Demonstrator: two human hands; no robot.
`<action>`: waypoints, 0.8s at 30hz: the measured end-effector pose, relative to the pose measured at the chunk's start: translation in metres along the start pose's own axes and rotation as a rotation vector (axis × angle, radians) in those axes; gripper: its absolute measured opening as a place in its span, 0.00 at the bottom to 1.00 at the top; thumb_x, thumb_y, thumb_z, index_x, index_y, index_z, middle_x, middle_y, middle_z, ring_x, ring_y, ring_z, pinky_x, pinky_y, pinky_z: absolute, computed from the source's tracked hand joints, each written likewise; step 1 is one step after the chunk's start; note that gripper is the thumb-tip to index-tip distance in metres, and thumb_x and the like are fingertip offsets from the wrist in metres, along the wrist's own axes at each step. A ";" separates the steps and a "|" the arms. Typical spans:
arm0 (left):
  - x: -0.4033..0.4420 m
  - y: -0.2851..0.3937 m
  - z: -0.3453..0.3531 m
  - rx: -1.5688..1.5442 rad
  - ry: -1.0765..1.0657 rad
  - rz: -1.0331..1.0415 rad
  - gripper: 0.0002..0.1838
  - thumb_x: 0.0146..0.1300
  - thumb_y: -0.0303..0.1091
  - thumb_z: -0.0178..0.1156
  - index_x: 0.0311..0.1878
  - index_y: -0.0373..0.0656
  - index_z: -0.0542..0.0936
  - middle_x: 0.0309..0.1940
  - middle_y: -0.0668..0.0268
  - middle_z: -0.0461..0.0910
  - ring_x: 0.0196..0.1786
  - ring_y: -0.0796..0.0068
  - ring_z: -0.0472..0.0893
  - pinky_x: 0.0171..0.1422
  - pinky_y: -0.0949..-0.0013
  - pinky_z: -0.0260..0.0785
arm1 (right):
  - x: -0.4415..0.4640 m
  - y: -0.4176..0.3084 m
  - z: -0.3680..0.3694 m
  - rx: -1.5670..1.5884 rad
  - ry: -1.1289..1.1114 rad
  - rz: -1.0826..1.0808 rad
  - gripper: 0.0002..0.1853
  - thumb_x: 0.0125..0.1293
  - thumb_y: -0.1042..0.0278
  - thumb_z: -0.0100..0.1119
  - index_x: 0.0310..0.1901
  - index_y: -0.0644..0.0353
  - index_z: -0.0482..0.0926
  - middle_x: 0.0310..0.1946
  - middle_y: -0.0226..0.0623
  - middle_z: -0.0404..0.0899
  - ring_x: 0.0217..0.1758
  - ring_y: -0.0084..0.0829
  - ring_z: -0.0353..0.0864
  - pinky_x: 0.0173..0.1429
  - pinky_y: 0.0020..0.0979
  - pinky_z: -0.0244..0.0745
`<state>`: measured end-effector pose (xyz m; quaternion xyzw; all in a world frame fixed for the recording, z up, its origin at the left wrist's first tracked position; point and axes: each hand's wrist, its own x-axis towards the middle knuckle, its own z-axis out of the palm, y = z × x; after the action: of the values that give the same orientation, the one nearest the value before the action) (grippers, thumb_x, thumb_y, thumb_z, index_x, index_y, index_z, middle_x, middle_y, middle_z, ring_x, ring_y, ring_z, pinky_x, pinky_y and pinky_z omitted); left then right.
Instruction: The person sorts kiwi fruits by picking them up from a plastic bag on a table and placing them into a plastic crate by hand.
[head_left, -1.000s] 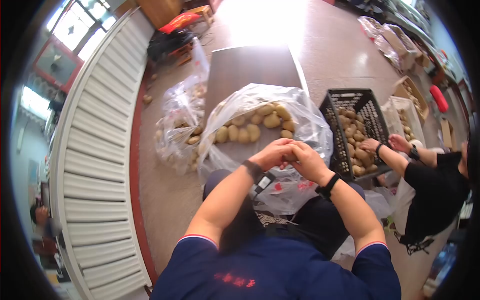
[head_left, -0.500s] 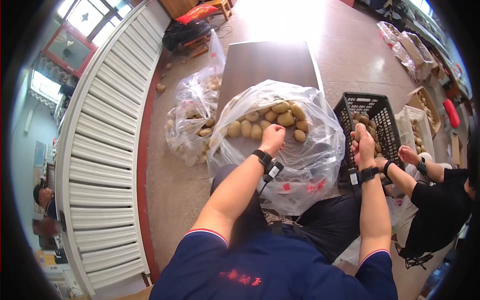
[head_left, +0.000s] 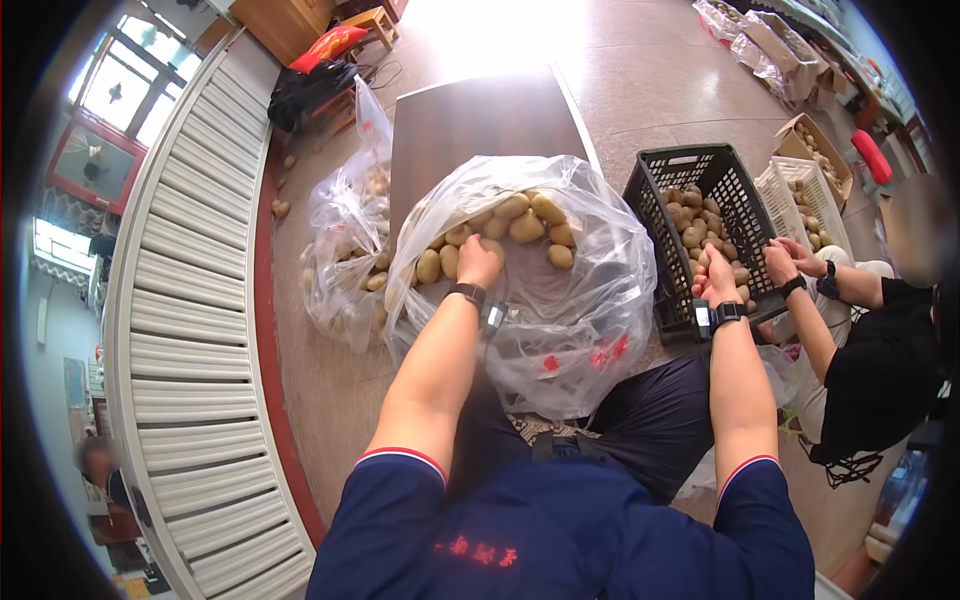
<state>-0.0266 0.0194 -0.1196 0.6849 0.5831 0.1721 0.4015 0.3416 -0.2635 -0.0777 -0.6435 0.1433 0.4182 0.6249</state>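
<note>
Curling partly closed, left hand (head_left: 480, 262) beside bagged potatoes (head_left: 428, 266), right hand (head_left: 716, 282) at crated potatoes (head_left: 692, 237), contents of both grips indeterminable.

Sunlight glares across the brown floor (head_left: 640, 80) beside a white radiator (head_left: 195, 370).

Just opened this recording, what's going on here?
A seated person works with both hands apart. The left hand is inside a clear plastic bag with red print, at brown, rounded, potato-like produce. The right hand is at similar produce in a black perforated plastic crate. Whether either grip is closed on a piece is unclear. A co-worker in a black top has both hands close together by the crate; what they hold can't be made out.
</note>
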 end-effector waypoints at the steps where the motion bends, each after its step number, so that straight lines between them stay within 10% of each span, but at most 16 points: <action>1: 0.000 -0.002 0.002 0.010 -0.017 -0.007 0.29 0.58 0.29 0.51 0.65 0.33 0.69 0.64 0.42 0.71 0.68 0.47 0.70 0.71 0.57 0.63 | 0.004 0.001 -0.004 -0.023 -0.003 0.019 0.15 0.68 0.43 0.56 0.36 0.43 0.70 0.19 0.23 0.67 0.14 0.20 0.61 0.19 0.27 0.57; 24: -0.075 0.050 0.012 0.688 -0.339 0.107 0.25 0.53 0.42 0.65 0.52 0.39 0.76 0.49 0.48 0.82 0.54 0.49 0.81 0.58 0.53 0.75 | -0.029 0.018 0.041 -0.403 -0.058 -0.340 0.13 0.66 0.58 0.57 0.46 0.56 0.76 0.32 0.29 0.76 0.19 0.21 0.71 0.20 0.25 0.63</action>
<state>-0.0047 -0.0549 -0.0723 0.8279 0.4954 -0.1286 0.2293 0.2971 -0.2388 -0.0637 -0.7573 -0.0712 0.3456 0.5495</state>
